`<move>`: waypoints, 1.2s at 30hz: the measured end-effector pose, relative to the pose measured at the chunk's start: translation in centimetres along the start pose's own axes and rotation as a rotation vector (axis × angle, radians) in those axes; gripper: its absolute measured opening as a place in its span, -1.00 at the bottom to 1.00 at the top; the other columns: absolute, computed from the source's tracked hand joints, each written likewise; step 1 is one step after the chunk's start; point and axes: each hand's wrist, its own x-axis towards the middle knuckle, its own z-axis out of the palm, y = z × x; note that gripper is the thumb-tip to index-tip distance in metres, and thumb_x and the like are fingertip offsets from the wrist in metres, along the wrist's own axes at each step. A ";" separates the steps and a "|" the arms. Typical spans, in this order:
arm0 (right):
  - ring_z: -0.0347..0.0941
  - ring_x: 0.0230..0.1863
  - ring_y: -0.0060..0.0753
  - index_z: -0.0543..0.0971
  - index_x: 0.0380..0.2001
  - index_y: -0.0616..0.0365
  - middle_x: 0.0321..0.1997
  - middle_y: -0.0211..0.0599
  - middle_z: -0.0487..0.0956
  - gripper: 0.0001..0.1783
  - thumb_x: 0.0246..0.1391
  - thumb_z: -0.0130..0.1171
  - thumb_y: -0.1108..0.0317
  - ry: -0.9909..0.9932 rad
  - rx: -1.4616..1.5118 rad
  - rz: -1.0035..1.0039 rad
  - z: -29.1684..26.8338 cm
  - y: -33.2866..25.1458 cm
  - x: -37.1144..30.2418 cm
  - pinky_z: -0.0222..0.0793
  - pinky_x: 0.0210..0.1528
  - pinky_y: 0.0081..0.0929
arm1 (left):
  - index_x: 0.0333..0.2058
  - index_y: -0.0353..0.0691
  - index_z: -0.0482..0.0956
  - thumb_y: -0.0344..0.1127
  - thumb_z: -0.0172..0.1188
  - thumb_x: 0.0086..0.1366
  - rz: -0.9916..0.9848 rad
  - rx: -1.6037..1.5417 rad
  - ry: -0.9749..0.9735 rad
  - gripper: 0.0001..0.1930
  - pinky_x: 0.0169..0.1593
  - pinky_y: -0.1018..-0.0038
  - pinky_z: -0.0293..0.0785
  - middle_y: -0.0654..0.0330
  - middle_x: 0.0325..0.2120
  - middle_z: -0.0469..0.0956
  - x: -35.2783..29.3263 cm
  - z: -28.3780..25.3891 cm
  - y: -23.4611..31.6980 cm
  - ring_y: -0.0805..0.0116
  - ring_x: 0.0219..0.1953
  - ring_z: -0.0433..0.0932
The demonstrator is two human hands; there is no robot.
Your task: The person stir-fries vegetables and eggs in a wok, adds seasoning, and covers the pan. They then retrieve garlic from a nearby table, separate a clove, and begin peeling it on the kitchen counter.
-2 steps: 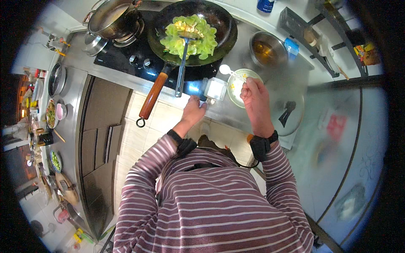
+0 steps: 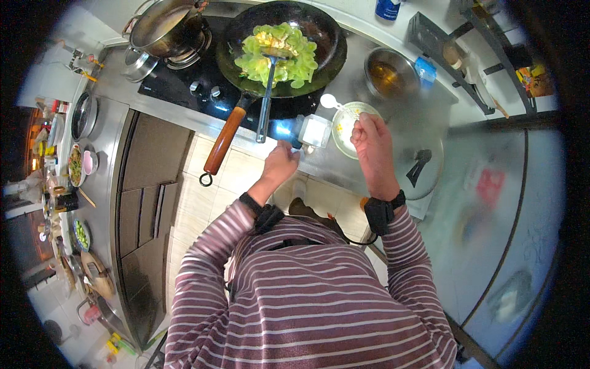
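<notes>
My right hand (image 2: 372, 138) is closed in a pinch over a pale bowl (image 2: 337, 142) with yellow bits in it. It holds a small white spoon (image 2: 328, 101), whose round end points left toward the pan. My left hand (image 2: 280, 165) is at the counter's front edge with its fingers curled, beside a clear square seasoning box (image 2: 316, 131) of white contents. Whatever its fingertips grip is hidden. Sliced green vegetable (image 2: 302, 58) and egg lie in a black wok (image 2: 329, 37) with a wooden handle (image 2: 225, 140). A metal spatula (image 2: 268, 98) rests in the wok, its handle over the near rim.
A steel bowl (image 2: 396, 69) of brownish-yellow liquid stands right of the wok. At the back left, a pot (image 2: 161, 38) sits on another burner. A glass lid with a black knob (image 2: 420, 165) lies at right. Dishes (image 2: 75, 165) line the left counter.
</notes>
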 end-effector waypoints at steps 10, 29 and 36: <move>0.38 -0.44 -0.55 0.48 -0.38 0.18 -0.42 -0.40 0.50 -0.86 0.23 0.13 0.36 -0.092 -0.020 -0.150 1.9 -1.5 3.9 0.32 -0.33 -0.54 | 0.09 -0.20 0.40 -0.38 0.26 0.09 0.475 0.818 0.673 -0.47 -0.15 0.30 0.55 0.06 -0.07 0.39 -2.2 -8.0 8.4 0.07 -0.06 0.45; 0.50 -0.36 -0.52 0.48 -0.17 0.25 -0.32 -0.28 0.56 -0.77 0.22 0.18 0.33 -0.119 -0.189 -0.223 7.5 -1.6 12.0 0.48 -0.27 -0.56 | 0.21 -0.32 0.32 -0.39 -0.14 0.43 0.153 -0.891 0.030 -0.60 -0.65 0.69 0.10 0.25 -0.38 0.46 -6.8 -15.7 5.9 0.64 -0.65 0.20; 0.53 -0.37 -0.53 0.51 -0.21 0.19 -0.32 -0.30 0.58 -0.85 0.23 0.17 0.35 -0.216 -0.379 -0.250 10.5 0.8 12.8 0.49 -0.31 -0.58 | 0.26 -0.34 0.25 -0.41 -0.15 0.45 0.101 -1.063 -0.022 -0.57 -0.65 0.70 0.11 0.21 -0.34 0.48 -8.7 -15.5 6.2 0.62 -0.64 0.23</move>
